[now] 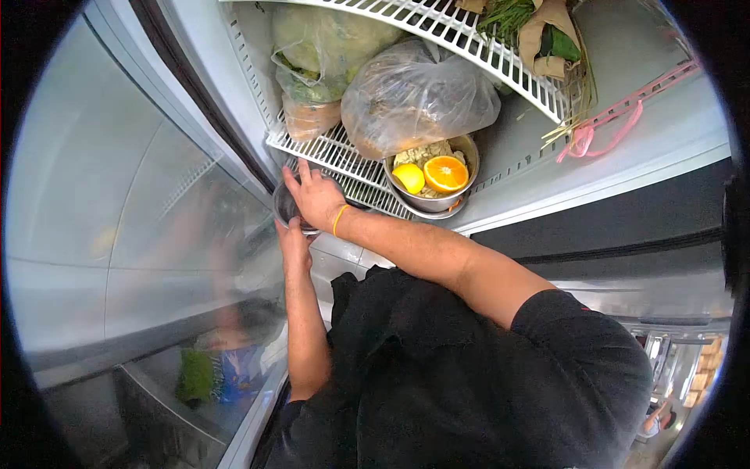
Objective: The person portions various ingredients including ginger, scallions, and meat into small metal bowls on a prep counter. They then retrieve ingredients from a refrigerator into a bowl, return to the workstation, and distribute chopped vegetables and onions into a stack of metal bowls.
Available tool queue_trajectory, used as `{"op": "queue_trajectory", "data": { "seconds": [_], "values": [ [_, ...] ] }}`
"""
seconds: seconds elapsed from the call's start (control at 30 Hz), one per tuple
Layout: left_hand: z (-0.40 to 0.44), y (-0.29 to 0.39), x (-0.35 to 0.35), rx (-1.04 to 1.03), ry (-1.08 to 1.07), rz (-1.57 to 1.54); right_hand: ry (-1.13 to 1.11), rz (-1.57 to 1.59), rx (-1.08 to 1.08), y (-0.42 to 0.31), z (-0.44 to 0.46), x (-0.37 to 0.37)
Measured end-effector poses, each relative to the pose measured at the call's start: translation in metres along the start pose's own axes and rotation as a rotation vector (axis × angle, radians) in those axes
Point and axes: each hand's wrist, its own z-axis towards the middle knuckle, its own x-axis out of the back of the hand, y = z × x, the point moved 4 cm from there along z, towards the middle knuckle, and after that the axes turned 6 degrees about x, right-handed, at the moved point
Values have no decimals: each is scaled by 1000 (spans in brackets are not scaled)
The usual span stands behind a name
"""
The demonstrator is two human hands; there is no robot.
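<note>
At the left front of the fridge's lower shelves, a round, clear, dark-looking container (283, 205) is between my hands. My left hand (294, 248) grips its near side from below. My right hand (319, 200), with a yellow band at the wrist, reaches across its top, fingers stretched and apart, touching it. The hand covers much of the container, so its contents cannot be made out. Right of my hands, a metal pot (431, 205) holds a halved orange (446, 173), a yellow citrus piece (408, 178) and pale, crumpled food.
Filled plastic bags (422, 94) and bagged greens (312, 74) sit on a white wire shelf (328, 152). Above, another rack (469, 35) bears paper-wrapped greens (551, 39). A pink tie (601, 137) hangs at right. The glass door (141, 219) stands close on the left.
</note>
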Motion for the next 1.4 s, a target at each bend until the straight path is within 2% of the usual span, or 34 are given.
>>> {"op": "queue_trajectory", "data": {
  "seconds": [0.23, 0.33, 0.63, 0.73, 0.9, 1.0, 1.03, 1.13, 1.27, 1.4],
  "values": [
    [-6, 0, 4, 19, 30, 26, 117, -50, 61, -1, -2, 15],
    [-11, -2, 12, -32, 13, -23, 101, -59, 57, 3, 2, 15],
    [-9, -7, 41, -11, 44, -31, 100, -282, 77, 0, 18, 16],
    [-6, -5, 37, -17, 6, -39, 67, -231, 52, 2, 33, 6],
    [0, -7, 26, -24, 24, -15, 109, -255, 55, 0, 47, 4],
    [0, -6, 22, -9, 23, 6, 147, -311, 129, 3, 46, -3],
    [-1, -6, 23, 1, 20, 13, 176, -241, 106, 3, 46, -2],
    [-3, -13, 27, 10, -13, 49, 103, -247, 52, 7, 34, 0],
    [-6, -20, 31, -1, -20, 4, 48, -259, 72, 7, 23, 13],
    [-13, -14, 33, 77, -6, 30, 46, -294, 146, 7, 22, 17]
  ]
}}
